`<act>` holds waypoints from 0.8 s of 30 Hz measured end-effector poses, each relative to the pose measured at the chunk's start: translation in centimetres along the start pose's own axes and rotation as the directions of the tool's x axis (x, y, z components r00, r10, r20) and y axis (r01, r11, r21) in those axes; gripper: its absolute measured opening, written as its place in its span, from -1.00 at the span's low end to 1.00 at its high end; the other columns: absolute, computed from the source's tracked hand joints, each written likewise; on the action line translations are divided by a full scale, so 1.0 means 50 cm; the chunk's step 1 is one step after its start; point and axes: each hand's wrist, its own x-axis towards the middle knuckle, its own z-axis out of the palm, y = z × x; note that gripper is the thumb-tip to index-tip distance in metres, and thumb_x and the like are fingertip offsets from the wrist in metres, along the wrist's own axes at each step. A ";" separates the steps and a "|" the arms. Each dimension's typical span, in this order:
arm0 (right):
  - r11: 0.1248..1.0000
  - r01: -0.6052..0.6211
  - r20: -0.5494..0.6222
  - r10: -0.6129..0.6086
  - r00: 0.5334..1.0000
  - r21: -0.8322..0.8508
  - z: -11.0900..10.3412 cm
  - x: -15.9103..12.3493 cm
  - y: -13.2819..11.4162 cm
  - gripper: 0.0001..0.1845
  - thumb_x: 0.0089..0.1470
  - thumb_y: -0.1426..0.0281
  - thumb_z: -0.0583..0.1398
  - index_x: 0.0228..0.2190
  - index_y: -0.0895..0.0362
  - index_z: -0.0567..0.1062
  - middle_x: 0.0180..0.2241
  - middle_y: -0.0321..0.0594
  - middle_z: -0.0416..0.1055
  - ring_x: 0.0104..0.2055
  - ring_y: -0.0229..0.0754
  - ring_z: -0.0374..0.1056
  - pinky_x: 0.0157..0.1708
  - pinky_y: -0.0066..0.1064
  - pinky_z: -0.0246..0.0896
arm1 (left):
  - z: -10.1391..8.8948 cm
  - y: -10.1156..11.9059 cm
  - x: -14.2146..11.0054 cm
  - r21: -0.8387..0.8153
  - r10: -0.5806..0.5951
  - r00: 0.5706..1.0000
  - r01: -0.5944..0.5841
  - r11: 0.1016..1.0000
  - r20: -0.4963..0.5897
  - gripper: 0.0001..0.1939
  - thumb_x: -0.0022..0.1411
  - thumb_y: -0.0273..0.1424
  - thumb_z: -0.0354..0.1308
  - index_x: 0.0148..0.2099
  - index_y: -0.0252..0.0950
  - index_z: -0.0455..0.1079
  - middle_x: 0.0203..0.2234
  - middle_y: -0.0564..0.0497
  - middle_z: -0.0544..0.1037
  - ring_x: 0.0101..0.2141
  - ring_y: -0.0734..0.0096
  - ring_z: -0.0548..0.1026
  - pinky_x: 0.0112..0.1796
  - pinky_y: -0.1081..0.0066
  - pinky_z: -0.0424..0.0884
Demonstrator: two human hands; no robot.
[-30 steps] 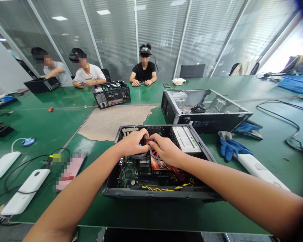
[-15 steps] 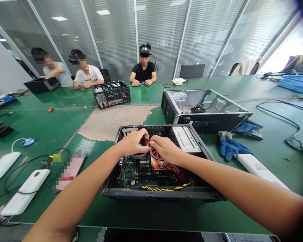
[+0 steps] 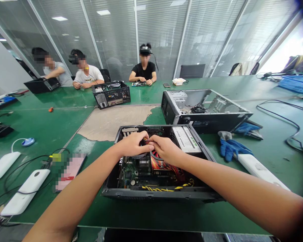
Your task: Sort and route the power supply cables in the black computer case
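An open black computer case [image 3: 151,194] lies in front of me with its inside facing up. Over its middle, my left hand [image 3: 133,144] and my right hand [image 3: 166,149] meet, fingertips touching. Both are closed on a bundle of thin coloured wires [image 3: 146,138]; the wire ends are hidden by the fingers. Below the hands are a green motherboard [image 3: 128,174] and a graphics card [image 3: 158,164] with a red flame pattern. A labelled power supply [image 3: 186,141] fills the far right corner. Yellow-and-black twisted wires [image 3: 160,189] run along the near wall.
Another open case [image 3: 207,119] stands just beyond, and a smaller one [image 3: 112,95] further left. Blue gloves [image 3: 232,148] and a white power bank [image 3: 260,169] lie right; a pink phone-like slab [image 3: 72,171] and a white device [image 3: 26,191] lie left. Three people sit across the table.
My hands have barely shifted; the fingertips have drawn slightly closer together around the wires. Across the table, the person in black has moved one hand over a circuit board.
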 end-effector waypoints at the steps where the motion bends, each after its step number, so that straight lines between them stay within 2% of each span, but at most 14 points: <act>1: 1.000 0.007 0.002 -0.007 1.000 -0.009 0.001 0.000 0.001 -0.80 0.24 0.40 -0.02 -0.35 0.13 0.37 -0.46 -0.26 0.36 -0.43 -0.24 0.21 -0.40 -0.43 0.01 | 0.000 0.001 0.000 -0.007 0.006 1.000 -0.006 1.000 0.008 -0.60 0.23 -0.04 0.02 -0.13 -0.27 0.31 -0.27 -0.06 0.52 -0.27 0.28 0.44 -0.24 0.34 0.26; 7: 0.998 0.021 0.012 -0.020 1.000 -0.053 -0.002 -0.001 -0.007 -0.82 0.23 0.41 0.01 -0.39 0.12 0.34 -0.48 -0.27 0.33 -0.44 -0.24 0.20 -0.40 -0.42 0.01 | -0.003 0.009 0.000 0.015 0.017 0.999 -0.018 1.000 0.039 -0.72 0.22 -0.19 0.05 -0.14 -0.28 0.34 -0.27 -0.05 0.54 -0.27 0.28 0.45 -0.24 0.35 0.26; 15: 0.998 0.026 0.004 -0.026 1.000 -0.064 -0.003 -0.003 -0.007 -0.84 0.24 0.43 0.01 -0.36 0.13 0.36 -0.45 -0.26 0.36 -0.40 -0.23 0.25 -0.36 -0.42 0.06 | -0.002 0.006 0.002 0.039 0.019 0.998 -0.021 0.999 0.052 -0.74 0.24 -0.22 0.01 -0.19 -0.29 0.36 -0.35 -0.02 0.53 -0.34 0.34 0.43 -0.30 0.38 0.23; 24: 0.994 -0.005 0.074 0.013 0.997 -0.108 -0.001 0.000 -0.006 -0.83 0.25 0.43 0.02 -0.32 0.15 0.40 -0.44 -0.23 0.39 -0.41 -0.23 0.27 -0.36 -0.42 0.05 | 0.005 -0.002 0.005 0.069 -0.021 0.998 0.018 0.997 0.051 -0.78 0.10 -0.28 0.09 -0.24 -0.29 0.39 -0.42 0.02 0.53 -0.41 0.39 0.40 -0.35 0.41 0.22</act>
